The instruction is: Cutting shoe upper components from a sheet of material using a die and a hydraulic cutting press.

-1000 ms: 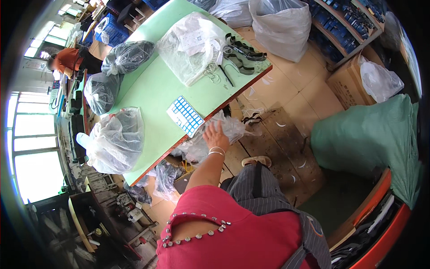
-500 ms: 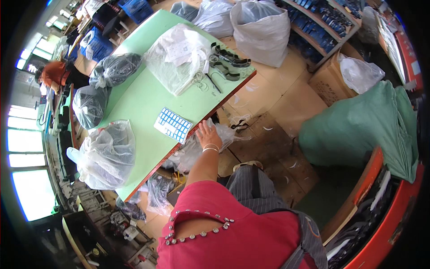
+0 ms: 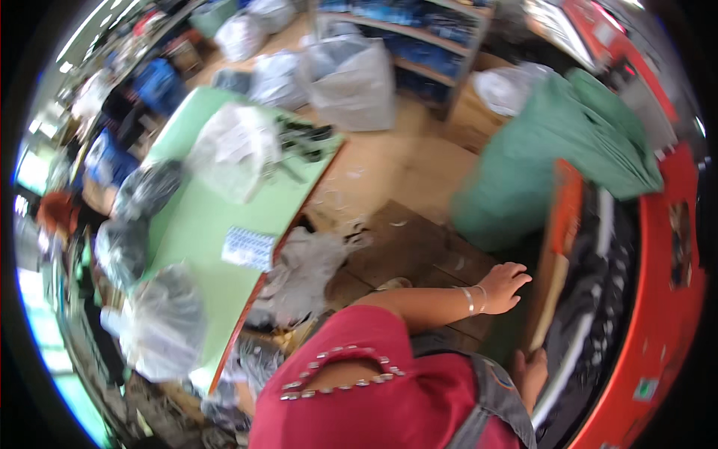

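Observation:
My left hand (image 3: 504, 287), with bracelets at the wrist, is held out over the floor. Its fingers stretch toward the red and wooden rim (image 3: 555, 273) of a long bin on my right, and nothing shows in them. Beside the lower part of that rim is my right hand (image 3: 529, 378), blurred and partly hidden, so its hold cannot be made out. Inside the bin lie black pieces (image 3: 591, 299) and a long white strip (image 3: 562, 368). A big green sack (image 3: 516, 179) stands beyond the bin.
On the left, a green-topped table (image 3: 202, 258) bears a sheet of blue-and-white labels (image 3: 248, 248), clear bags (image 3: 168, 322), dark bags (image 3: 123, 251) and black curved parts (image 3: 303, 138). White sacks (image 3: 351, 82) and a shelf rack (image 3: 419, 49) stand behind. Another person (image 3: 58, 213) is at far left.
My view has turned right. My left hand has left the plastic bag at the table's edge and swung across toward the bin. My right hand has come into view.

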`<move>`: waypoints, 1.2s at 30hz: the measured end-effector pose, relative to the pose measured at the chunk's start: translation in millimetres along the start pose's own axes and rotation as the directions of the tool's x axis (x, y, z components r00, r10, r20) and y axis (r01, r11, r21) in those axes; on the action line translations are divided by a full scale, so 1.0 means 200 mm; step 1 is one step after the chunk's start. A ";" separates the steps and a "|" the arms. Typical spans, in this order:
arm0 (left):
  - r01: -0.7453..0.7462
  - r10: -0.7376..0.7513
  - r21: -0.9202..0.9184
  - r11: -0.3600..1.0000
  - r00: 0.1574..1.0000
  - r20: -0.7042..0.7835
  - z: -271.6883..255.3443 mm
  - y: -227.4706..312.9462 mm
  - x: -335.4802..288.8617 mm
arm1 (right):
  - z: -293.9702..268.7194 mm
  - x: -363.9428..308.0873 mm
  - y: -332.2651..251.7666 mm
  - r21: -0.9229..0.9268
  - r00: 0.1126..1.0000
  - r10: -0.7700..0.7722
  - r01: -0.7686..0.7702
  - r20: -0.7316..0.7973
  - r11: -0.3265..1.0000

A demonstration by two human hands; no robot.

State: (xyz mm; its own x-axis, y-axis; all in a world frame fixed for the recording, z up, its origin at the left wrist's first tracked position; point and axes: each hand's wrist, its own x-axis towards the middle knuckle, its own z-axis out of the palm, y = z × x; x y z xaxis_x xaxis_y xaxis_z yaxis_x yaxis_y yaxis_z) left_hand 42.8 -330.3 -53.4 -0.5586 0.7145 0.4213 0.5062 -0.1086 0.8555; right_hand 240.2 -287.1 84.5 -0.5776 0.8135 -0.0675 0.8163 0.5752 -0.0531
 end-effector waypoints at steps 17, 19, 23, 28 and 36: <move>-0.510 0.551 -0.250 0.823 0.613 0.566 0.71 0.21 1.09 | 0.12 0.91 0.57 0.241 0.743 0.295 -0.183 -0.600 0.953; -0.504 0.500 -0.220 0.835 0.531 0.684 0.87 0.22 1.13 | 0.09 0.92 0.62 0.114 0.824 0.391 -0.380 -0.411 0.918; -0.670 0.477 -0.126 0.732 0.371 0.797 1.05 0.05 1.12 | 0.14 0.94 0.65 0.241 0.756 0.361 -0.271 -0.547 0.932; -0.655 0.437 -0.103 0.749 0.370 0.820 1.09 0.08 1.11 | 0.22 0.93 0.74 0.213 0.713 0.306 -0.220 -0.631 0.952; -0.697 0.441 -0.062 0.714 0.379 0.814 1.07 0.08 1.12 | -0.49 0.91 0.99 0.881 0.551 0.724 0.042 -0.414 0.471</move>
State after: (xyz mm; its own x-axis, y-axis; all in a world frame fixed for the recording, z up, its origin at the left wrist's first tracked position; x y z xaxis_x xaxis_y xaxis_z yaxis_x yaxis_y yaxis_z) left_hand 67.4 -24.2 -9.4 0.5462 0.7852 0.2920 0.7101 -0.6188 0.3359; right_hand 297.5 -16.9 159.9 0.2748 0.9007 0.3365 0.3568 0.2295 -0.9056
